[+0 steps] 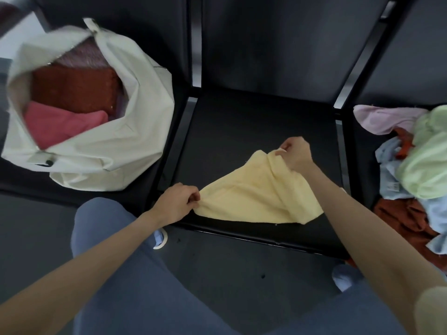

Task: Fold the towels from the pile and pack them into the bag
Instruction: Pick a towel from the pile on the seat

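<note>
You're mid-fold: left hand [175,204] and right hand [295,155] each pinch a corner of the yellow towel [254,192] over the seat [242,122]; next, bring corners together.

Both forearms are seen bare to the lower edge of the view, with no sleeve, watch or ring to be made out on the left hand [174,203] or the right hand [295,154]. The legs are covered by blue-grey trousers [116,250]. Pale blue footwear with a white rim [160,239] is worn, only partly seen past the knees.
</note>
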{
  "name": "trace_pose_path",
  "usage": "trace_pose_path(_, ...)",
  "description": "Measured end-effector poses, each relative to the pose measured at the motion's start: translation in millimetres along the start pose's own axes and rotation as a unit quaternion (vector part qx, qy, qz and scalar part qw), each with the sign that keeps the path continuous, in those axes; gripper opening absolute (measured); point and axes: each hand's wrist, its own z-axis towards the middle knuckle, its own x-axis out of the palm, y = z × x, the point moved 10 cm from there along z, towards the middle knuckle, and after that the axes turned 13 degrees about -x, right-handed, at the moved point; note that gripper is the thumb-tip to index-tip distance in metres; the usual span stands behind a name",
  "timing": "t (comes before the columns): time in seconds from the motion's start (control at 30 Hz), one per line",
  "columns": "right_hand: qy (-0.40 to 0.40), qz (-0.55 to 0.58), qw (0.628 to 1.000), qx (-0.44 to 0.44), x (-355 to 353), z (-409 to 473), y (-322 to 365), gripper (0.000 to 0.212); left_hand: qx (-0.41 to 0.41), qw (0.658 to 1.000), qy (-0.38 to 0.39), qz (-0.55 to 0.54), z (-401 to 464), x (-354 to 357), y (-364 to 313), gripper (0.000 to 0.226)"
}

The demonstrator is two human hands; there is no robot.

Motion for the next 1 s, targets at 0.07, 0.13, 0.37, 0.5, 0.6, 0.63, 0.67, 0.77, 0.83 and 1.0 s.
trace_pose_path(0.07, 0.001, -0.020, 0.999, 0.032, 6, 3, -10, 0.013, 0.004, 1.000, 0.006, 0.001, 1, 0, 1, 0.010)
trace_pose_path(0.13, -0.005, -0.029, 0.999, 0.046, 8, 4, -16, 0.016, 0.005, 1.000, 0.010, -0.004, 2, 0, 3, 0.010)
trace_pose_path(0.37, 0.030, -0.043, 0.998, 0.045, 11, 14, -19, 0.035, 0.010, 1.000, 0.017, 0.001, 3, 2, 5, 0.011)
trace_pose_path(0.5, 0.078, -0.060, 0.994, 0.049, 14, 17, -19, 0.027, 0.018, 0.999, 0.024, 0.016, 4, 6, 2, 0.013)
trace_pose_path(0.6, 0.040, -0.052, 0.997, 0.030, 5, 13, -13, 0.019, 0.023, 0.999, 0.022, 0.026, 3, 2, 2, 0.011)
trace_pose_path(0.63, 0.001, -0.035, 0.999, 0.018, -5, 10, -11, 0.015, 0.027, 0.999, 0.017, 0.035, 3, -2, 2, 0.010)
trace_pose_path(0.67, -0.046, -0.008, 0.999, 0.008, -18, 5, -9, 0.014, 0.036, 0.998, 0.009, 0.044, 3, -7, 2, 0.009)
trace_pose_path(0.77, -0.166, 0.066, 0.984, -0.025, -61, -15, -5, 0.016, 0.084, 0.994, -0.035, 0.052, -3, -35, -5, 0.005)
trace_pose_path(0.83, -0.218, 0.118, 0.968, -0.044, -85, -32, 0, 0.014, 0.142, 0.985, -0.071, 0.066, -14, -57, -21, 0.011)
trace_pose_path(1.0, -0.321, 0.214, 0.919, -0.083, -138, -68, 22, 0.010, 0.254, 0.946, -0.144, 0.142, -48, -99, -64, 0.026)
